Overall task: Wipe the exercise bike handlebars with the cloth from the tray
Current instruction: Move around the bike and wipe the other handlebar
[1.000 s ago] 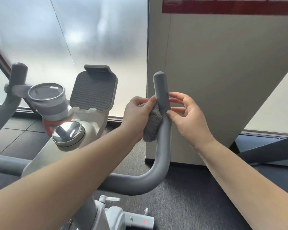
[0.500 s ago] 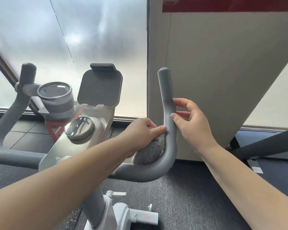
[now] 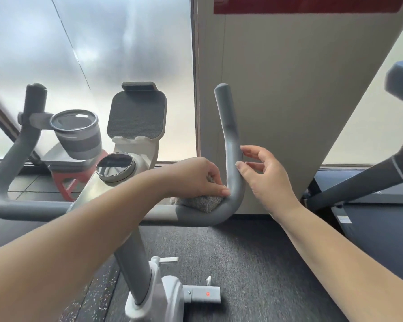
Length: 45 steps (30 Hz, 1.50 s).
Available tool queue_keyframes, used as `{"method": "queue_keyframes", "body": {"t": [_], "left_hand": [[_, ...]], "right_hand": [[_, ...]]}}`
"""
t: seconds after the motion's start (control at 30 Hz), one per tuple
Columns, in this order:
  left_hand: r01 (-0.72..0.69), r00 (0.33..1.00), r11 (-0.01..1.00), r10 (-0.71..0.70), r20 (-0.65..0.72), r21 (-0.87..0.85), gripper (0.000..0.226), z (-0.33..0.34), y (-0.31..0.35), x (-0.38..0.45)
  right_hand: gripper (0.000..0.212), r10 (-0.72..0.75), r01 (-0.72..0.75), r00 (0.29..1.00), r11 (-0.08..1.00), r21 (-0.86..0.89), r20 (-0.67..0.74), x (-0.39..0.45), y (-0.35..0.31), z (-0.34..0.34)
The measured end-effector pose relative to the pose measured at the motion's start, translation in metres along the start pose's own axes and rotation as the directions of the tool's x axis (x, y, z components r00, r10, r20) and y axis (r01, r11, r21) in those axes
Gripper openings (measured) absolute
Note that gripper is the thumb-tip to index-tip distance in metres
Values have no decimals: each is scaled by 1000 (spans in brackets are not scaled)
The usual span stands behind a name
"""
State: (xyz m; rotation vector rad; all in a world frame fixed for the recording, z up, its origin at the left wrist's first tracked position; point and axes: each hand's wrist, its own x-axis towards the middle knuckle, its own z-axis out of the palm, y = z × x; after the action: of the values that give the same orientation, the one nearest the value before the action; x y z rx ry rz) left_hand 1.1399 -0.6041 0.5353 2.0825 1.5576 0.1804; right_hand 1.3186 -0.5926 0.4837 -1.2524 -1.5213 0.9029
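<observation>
Wiping the bar's bend, mid-frame.
My left hand (image 3: 200, 177) bunches the soft, light cloth (image 3: 201, 203) against the handlebar (image 3: 233, 159); my right hand (image 3: 263, 175), fingers loose, steadies it.

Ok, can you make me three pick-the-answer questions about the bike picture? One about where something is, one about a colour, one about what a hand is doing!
1. Where is the cloth?
A. in the bend of the right handlebar
B. on the floor
C. in the cup holder

2. What colour is the cloth?
A. red
B. grey
C. yellow

3. What is the left hand doing?
A. hanging free
B. gripping the cloth
C. covering the round dial

Answers: 1 A, it sits inside the curve; 2 B, it is fuzzy grey; 3 B, fingers curl over it.
</observation>
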Motion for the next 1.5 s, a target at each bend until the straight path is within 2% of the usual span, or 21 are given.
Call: {"method": "queue_keyframes", "body": {"t": [0.3, 0.57, 0.63, 0.73, 0.83, 0.9, 1.0, 1.17, 1.33, 1.5], "left_hand": [[-85, 996, 995, 87, -36, 54, 20, -7, -19, -36], [16, 998, 964, -1, -57, 266, 18, -28, -40, -65], [22, 1000, 909, -12, -24, 417, 19, -32, -35, -66], [50, 995, 772, -91, 33, 634, 27, -34, -24, -64], [87, 979, 669, -193, 59, 738, 29, -29, -15, -61], [115, 972, 637, -230, 45, 762, 31, -26, -13, -60], [185, 968, 705, -252, -3, 684, 32, -28, -13, -57], [226, 970, 824, -240, -42, 519, 30, -20, -14, -50], [267, 964, 869, -241, -116, 416, 29, -7, -4, -39], [232, 967, 960, -209, -148, 157, 29, 8, 18, -20]], "right_hand": [[29, 19, -20, 998, 1000, -22, -52, -16, -4, 8], [29, 38, -40, 996, 999, -23, -80, -20, -6, 13], [29, 39, -41, 996, 999, -22, -82, -20, -7, 14], [29, 42, -44, 996, 999, -26, -76, -20, -8, 13], [29, 47, -49, 997, 998, -32, -64, -19, -8, 10], [29, 54, -56, 997, 998, -30, -51, -19, -8, 9], [29, 47, -49, 998, 998, -29, -42, -19, -7, 8], [29, 34, -35, 999, 999, -9, -28, -17, -5, 5], [30, 12, -12, 1000, 1000, 6, -3, -16, -2, 3], [31, -5, 4, 1000, 1000, 10, 23, -13, 0, -2]]}}
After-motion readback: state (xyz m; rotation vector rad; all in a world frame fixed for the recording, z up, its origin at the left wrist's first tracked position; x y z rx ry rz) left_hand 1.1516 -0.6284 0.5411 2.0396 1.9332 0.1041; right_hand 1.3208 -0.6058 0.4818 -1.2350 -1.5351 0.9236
